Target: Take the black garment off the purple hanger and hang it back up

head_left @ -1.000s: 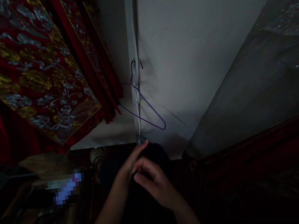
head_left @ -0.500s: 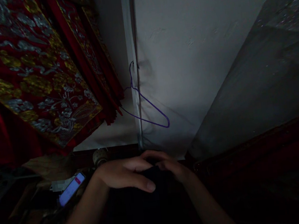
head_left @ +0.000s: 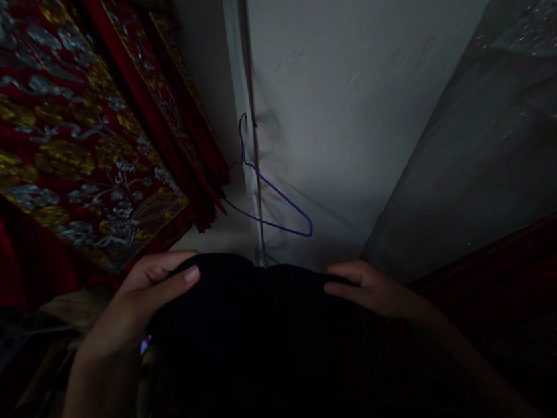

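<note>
A dark garment or cloth [head_left: 267, 331], nearly black in the dim light, is stretched between my two hands; its exact kind cannot be made out. My left hand [head_left: 142, 295] pinches its upper left edge, thumb on top. At the upper right edge, my right hand [head_left: 362, 286] grips it between thumb and fingers. The cloth's lower part fades into shadow. Beyond it, a thin purple hanger [head_left: 285, 198] hangs bare from a hook on a narrow pale upright strip [head_left: 236, 53].
Red cloths with gold and silver embroidery [head_left: 66, 159] hang at the left. A pale wall [head_left: 346, 94] stands ahead, with a grey plastic-like sheet [head_left: 492, 144] slanting along the right. Part of a lit phone [head_left: 145, 343] shows behind the dark cloth.
My hands have moved apart from near each other, left hand leftward and up, right hand rightward and slightly up. The dark cloth is now spread wide and covers most of the phone.
</note>
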